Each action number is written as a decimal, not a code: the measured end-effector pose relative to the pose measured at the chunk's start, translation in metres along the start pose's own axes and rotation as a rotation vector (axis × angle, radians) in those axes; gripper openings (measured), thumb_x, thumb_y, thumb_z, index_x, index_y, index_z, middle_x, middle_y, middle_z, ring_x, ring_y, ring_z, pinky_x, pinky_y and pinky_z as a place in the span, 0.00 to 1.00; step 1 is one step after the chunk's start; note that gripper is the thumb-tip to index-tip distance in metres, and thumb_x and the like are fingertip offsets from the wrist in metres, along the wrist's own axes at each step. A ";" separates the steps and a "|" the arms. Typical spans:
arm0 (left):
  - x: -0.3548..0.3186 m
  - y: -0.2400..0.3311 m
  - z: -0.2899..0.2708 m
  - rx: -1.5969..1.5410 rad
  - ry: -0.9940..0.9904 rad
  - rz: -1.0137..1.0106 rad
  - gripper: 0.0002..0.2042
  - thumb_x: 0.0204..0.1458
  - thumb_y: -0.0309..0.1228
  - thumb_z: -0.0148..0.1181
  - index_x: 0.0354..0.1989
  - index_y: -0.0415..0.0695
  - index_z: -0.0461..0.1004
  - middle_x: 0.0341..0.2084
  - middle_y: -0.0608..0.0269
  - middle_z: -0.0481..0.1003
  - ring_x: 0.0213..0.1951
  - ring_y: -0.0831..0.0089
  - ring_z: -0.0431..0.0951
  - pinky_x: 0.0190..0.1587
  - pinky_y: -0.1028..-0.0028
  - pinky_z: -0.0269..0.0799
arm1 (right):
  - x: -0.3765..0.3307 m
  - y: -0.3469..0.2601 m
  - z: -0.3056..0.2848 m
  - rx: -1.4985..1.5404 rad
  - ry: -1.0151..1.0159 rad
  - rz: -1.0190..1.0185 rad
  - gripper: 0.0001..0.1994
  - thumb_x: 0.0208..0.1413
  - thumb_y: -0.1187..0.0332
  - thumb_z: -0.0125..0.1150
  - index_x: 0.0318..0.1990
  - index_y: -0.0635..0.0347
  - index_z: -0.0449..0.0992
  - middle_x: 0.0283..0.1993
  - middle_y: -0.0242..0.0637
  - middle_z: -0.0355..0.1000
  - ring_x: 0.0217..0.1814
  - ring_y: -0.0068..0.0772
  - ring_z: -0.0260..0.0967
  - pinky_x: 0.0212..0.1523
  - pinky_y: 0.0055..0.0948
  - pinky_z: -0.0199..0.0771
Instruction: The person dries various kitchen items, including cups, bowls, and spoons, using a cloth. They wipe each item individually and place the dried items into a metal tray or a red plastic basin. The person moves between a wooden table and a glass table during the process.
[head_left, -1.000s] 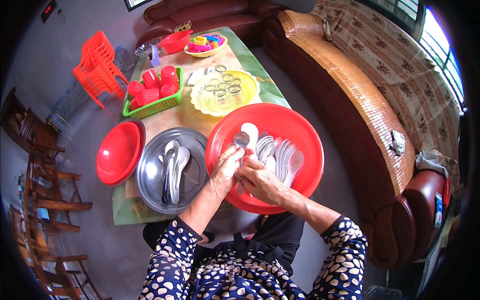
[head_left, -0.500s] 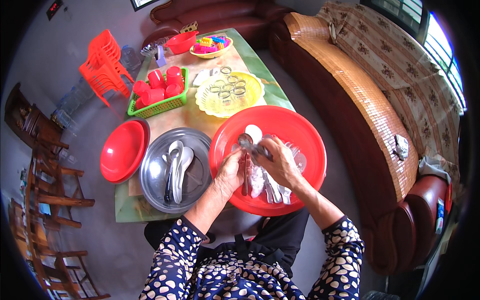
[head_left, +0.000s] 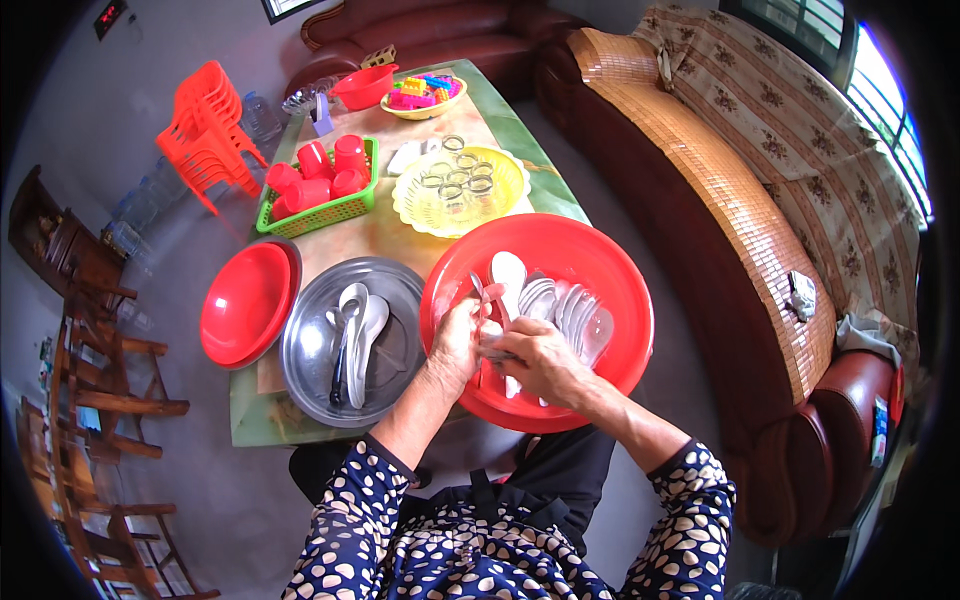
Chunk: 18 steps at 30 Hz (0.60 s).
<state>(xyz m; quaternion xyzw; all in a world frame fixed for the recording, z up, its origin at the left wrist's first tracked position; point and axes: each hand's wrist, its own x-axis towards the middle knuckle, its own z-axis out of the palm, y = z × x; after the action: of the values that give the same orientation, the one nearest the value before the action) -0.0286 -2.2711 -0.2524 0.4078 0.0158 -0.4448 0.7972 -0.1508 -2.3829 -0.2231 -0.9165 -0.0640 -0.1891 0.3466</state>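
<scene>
My left hand [head_left: 460,340] is closed around a metal spoon [head_left: 502,308] over the left part of a large red basin [head_left: 632,300]. Against it, my right hand [head_left: 545,358] is closed too, its curled fingers on the spoon and hiding much of it. In the basin, a white spoon [head_left: 508,268] leans near the far side. Several clear or pale spoons [head_left: 575,312] lie overlapped to the right of my fingers. Left of the basin, a grey metal basin [head_left: 300,350] holds several spoons [head_left: 372,322], white ones and one with a dark handle.
Two red basins [head_left: 240,305] sit at the table's left edge. Beyond are a green basket [head_left: 330,208] of red cups, a yellow scalloped tray [head_left: 415,215] with several glasses, and a bowl of toy blocks [head_left: 425,92]. A long sofa [head_left: 700,260] runs along the right.
The spoon has been turned between my hands, and its bowl no longer shows at the top. My right hand has moved down and slightly left, uncovering the spoons in the red basin.
</scene>
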 end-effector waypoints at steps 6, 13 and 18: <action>-0.009 0.004 0.006 -0.054 -0.084 -0.028 0.12 0.57 0.32 0.40 0.48 0.56 0.65 0.23 0.74 0.66 0.17 0.83 0.59 0.17 0.81 0.55 | -0.018 0.036 -0.026 -0.429 -0.139 0.253 0.07 0.44 0.75 0.52 0.31 0.57 0.75 0.33 0.46 0.70 0.42 0.46 0.69 0.38 0.42 0.71; -0.014 0.010 0.010 -0.039 -0.218 -0.177 0.15 0.55 0.41 0.49 0.51 0.58 0.66 0.24 0.74 0.66 0.21 0.82 0.63 0.19 0.83 0.53 | 0.039 -0.007 -0.046 0.233 0.158 0.206 0.12 0.45 0.68 0.60 0.38 0.62 0.73 0.33 0.48 0.68 0.37 0.48 0.69 0.36 0.39 0.70; -0.015 0.005 0.011 0.027 -0.229 -0.123 0.14 0.54 0.47 0.50 0.40 0.51 0.68 0.24 0.74 0.67 0.21 0.83 0.64 0.19 0.83 0.54 | 0.058 -0.005 -0.012 0.205 0.398 0.153 0.14 0.47 0.72 0.59 0.43 0.63 0.73 0.39 0.44 0.69 0.39 0.42 0.71 0.39 0.32 0.72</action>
<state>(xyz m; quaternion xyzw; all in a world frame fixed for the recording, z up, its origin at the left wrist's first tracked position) -0.0379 -2.2670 -0.2364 0.3632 -0.0566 -0.5367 0.7595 -0.1024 -2.3876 -0.1889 -0.8235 0.0563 -0.3317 0.4568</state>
